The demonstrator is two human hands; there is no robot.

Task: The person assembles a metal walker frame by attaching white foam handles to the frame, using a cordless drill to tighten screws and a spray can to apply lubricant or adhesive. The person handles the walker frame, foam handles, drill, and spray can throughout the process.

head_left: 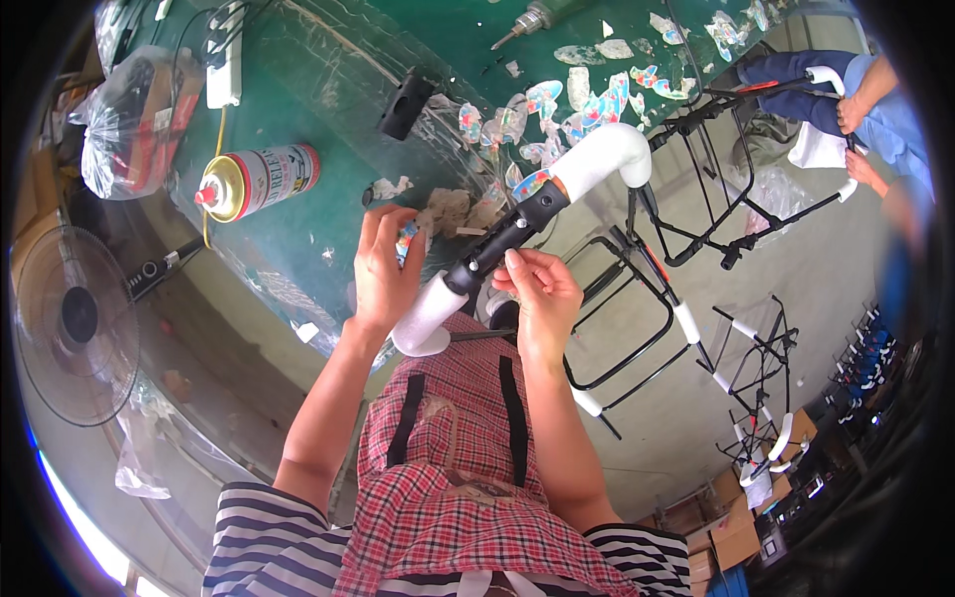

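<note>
A black tube [504, 234] with silver pins slants in front of me. White wrapping covers its bent upper end [604, 164] and its lower end [430, 310]. My left hand [386, 277] is beside the lower part, its fingers curled on a small colourful printed scrap [407, 239]. My right hand [542, 298] is on the tube's other side, thumb and fingers pinched close to it; what they pinch, if anything, I cannot make out. Crumpled backing scraps [450, 210] lie beyond my left hand.
On the green table are a spray can [259, 182], a black plastic piece [407, 104], colourful scraps [597, 109] and a power tool [527, 22]. A fan [78, 316] stands left. Black frames [637, 308] stand right; a co-worker [875, 119] grips one at far right.
</note>
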